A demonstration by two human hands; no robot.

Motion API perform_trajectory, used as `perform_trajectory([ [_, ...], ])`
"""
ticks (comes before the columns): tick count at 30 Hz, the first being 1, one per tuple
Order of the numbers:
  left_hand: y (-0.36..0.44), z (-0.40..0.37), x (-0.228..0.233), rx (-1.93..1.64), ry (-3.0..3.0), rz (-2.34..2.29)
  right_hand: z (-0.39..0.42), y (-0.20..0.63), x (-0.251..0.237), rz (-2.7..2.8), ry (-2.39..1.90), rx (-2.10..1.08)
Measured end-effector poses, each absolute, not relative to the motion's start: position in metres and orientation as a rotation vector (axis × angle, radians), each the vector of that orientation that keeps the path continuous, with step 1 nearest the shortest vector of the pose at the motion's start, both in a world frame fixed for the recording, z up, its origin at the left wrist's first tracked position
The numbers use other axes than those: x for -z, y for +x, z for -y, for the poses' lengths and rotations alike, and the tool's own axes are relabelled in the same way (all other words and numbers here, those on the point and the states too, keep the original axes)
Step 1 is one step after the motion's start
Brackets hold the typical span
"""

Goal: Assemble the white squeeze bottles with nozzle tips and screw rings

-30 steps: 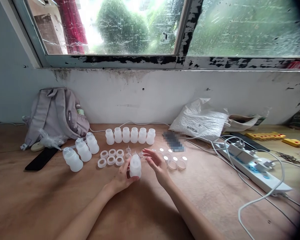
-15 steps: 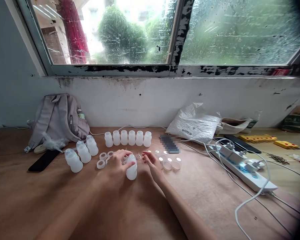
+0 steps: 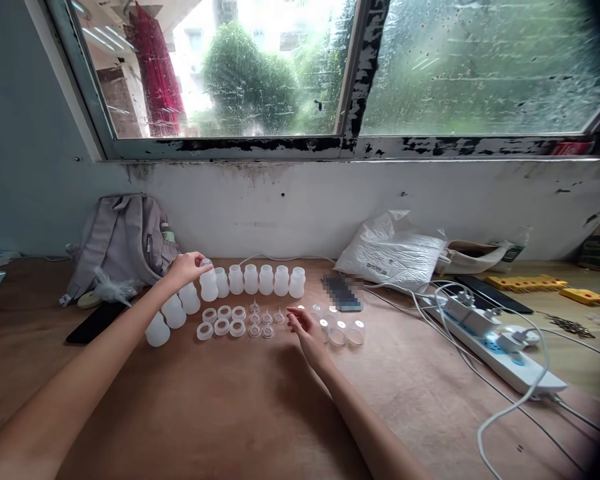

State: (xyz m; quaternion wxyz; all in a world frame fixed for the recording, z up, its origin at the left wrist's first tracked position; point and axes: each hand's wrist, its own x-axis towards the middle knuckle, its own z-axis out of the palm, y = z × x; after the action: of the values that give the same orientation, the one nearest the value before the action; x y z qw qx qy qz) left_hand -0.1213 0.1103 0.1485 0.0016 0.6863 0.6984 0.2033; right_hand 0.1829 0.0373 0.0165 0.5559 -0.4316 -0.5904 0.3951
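Beneath the rainy window, the table (image 3: 260, 407) carries bottle parts: the left hand (image 3: 186, 267) has carried its bottle (image 3: 209, 285) from mid-table to the back row's left end, fingers closed on its top. The right hand (image 3: 304, 328) stays loosely open and empty, resting beside the nipples (image 3: 265, 319).

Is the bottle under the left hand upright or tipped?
Upright: the bottle stands on its base on the table, left hand gripping its top.
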Motion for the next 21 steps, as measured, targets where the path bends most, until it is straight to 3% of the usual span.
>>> perform_trajectory([
  [16, -0.138, -0.129, -0.116, -0.485, 1.997, -2.412, -0.044, 0.181, -0.005, 1.506, -1.084, -0.879],
  [21, -0.122, -0.112, -0.113, -0.749, 2.364, -2.376, -0.04, 0.176, -0.002, 1.692, -1.094, -0.737],
])
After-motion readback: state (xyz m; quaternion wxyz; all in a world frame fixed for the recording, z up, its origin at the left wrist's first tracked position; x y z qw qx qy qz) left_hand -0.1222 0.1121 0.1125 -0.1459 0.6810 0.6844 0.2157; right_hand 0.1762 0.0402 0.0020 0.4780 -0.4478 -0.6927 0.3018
